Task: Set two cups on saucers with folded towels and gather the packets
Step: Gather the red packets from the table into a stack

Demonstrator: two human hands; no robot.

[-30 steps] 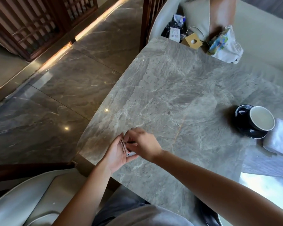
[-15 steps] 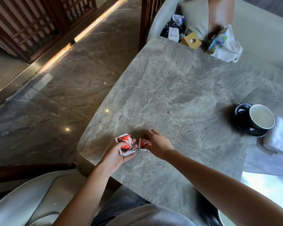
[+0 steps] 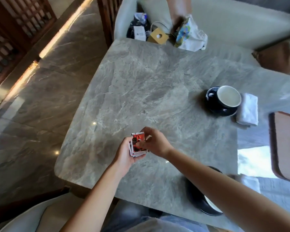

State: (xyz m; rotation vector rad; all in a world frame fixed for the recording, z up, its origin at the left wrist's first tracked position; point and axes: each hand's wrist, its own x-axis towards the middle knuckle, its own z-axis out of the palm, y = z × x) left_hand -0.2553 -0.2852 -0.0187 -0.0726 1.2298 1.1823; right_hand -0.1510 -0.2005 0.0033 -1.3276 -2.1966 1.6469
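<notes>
A small stack of red-and-white packets (image 3: 137,144) rests in my left hand (image 3: 126,155) above the near left part of the grey marble table (image 3: 141,91). My right hand (image 3: 155,143) pinches the top packet of that stack with its fingertips. At the right, a dark cup with a white inside (image 3: 228,97) stands on a dark saucer (image 3: 213,106), and a folded white towel (image 3: 248,109) lies against the saucer's right side. A second dark saucer or cup (image 3: 199,201) shows near the table's front edge, mostly hidden under my right forearm.
A wooden tray (image 3: 285,144) sits at the right edge. On the sofa beyond the far table edge lie a tan box (image 3: 157,36), a white bag (image 3: 189,36) and a dark bundle (image 3: 137,29). Another person's leg is behind them. A chair (image 3: 23,216) stands at the near left.
My right hand has carried the loose packet from the table onto the stack in my left hand. The camera view has shifted, bringing the tray and the near saucer into sight.
</notes>
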